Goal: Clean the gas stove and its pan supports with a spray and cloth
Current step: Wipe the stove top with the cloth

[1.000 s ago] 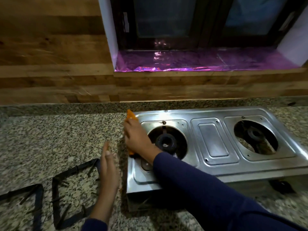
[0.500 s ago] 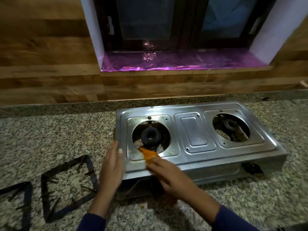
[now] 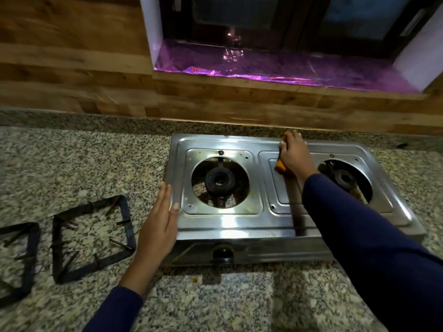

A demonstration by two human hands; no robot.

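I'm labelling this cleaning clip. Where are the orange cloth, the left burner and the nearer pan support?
orange cloth point(image 3: 280, 166): head view, the corner showing below the right hand.
left burner point(image 3: 220, 180): head view, its dark ring.
nearer pan support point(image 3: 125, 215): head view, its right bar, on the counter.

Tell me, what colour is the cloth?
Orange; the cloth peeks from under the right hand in the head view.

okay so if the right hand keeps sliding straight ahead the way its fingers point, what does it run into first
The right hand, pressing the orange cloth on the stove, points toward the wall. It would probably cross the stove's back edge first, then meet the granite upstand below the wood panelling; depth is unclear.
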